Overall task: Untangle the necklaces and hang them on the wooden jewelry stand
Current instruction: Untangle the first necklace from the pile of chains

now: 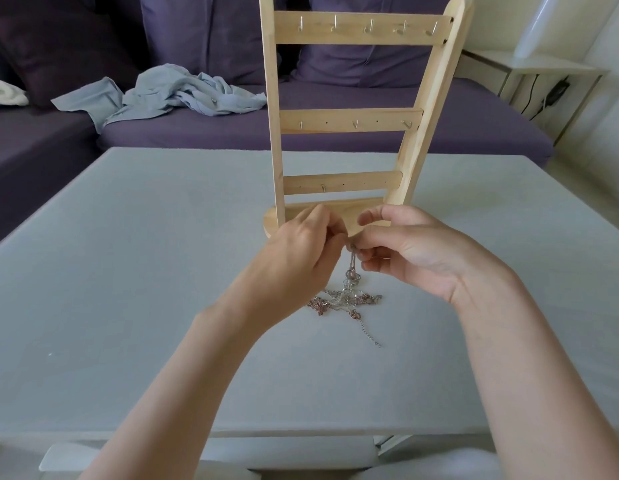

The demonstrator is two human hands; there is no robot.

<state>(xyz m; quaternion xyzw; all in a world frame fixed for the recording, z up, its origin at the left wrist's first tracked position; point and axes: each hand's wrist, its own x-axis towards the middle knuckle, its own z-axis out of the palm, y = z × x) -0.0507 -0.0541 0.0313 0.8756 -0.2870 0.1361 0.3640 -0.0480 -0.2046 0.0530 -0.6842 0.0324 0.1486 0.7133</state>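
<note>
Behind, purple sofa; pale table; each hand apparently pinches tangled necklaces.

Two bare forearms, no sleeves reaching the visible part. The left hand and right hand carry no rings, watch, bracelets or gloves; fingernails short, unpainted.

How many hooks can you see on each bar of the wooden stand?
Top bar: 5 hooks
Middle bar: 3 hooks
Bottom bar: 1 hook
Total: 9 hooks, all bare; the necklaces are not yet hung.
</note>
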